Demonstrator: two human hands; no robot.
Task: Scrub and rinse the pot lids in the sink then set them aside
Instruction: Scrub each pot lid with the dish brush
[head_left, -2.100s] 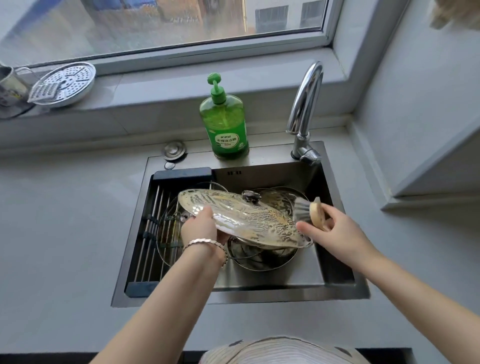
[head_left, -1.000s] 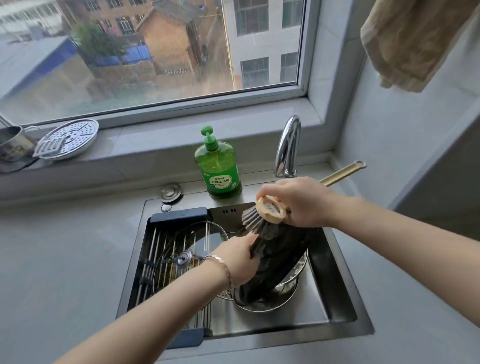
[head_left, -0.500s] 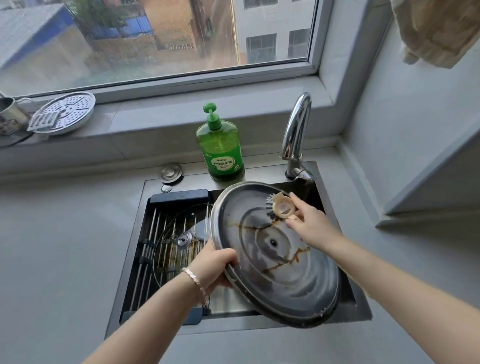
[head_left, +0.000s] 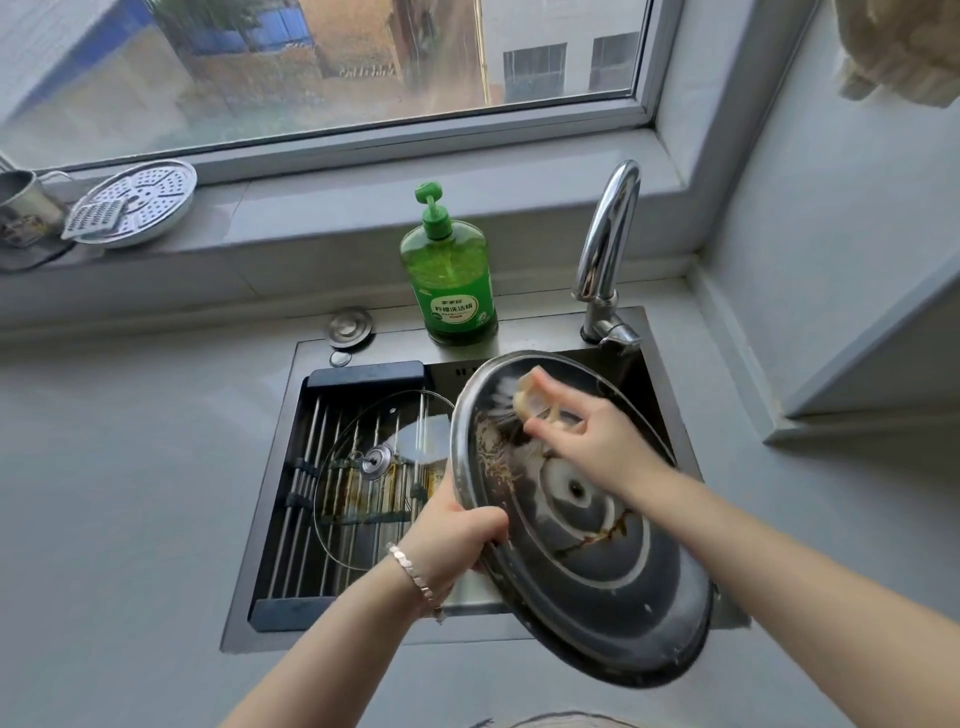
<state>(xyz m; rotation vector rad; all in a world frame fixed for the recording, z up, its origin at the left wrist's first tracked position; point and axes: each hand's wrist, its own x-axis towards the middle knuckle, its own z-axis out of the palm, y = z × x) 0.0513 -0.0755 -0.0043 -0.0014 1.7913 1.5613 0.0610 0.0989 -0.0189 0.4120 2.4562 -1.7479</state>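
A large dark metal pot lid (head_left: 597, 561) is tilted up over the sink (head_left: 270, 525), its stained underside facing me. My left hand (head_left: 457, 535) grips its left rim. My right hand (head_left: 587, 436) holds a round scrub brush (head_left: 524, 400) pressed on the lid's upper left part; the brush is blurred. A glass lid (head_left: 363, 467) with a metal knob lies on the roll-up rack (head_left: 311, 493) across the sink's left half.
A green dish soap bottle (head_left: 451, 275) stands behind the sink, the chrome faucet (head_left: 605, 249) to its right. On the windowsill at left lie a perforated steamer plate (head_left: 140, 208) and a metal cup (head_left: 21, 208). A cloth (head_left: 898, 47) hangs top right.
The glass lid went down onto the rack and the dark metal lid came up in my left hand. Over the last half second the brush slid left across the lid's upper part.
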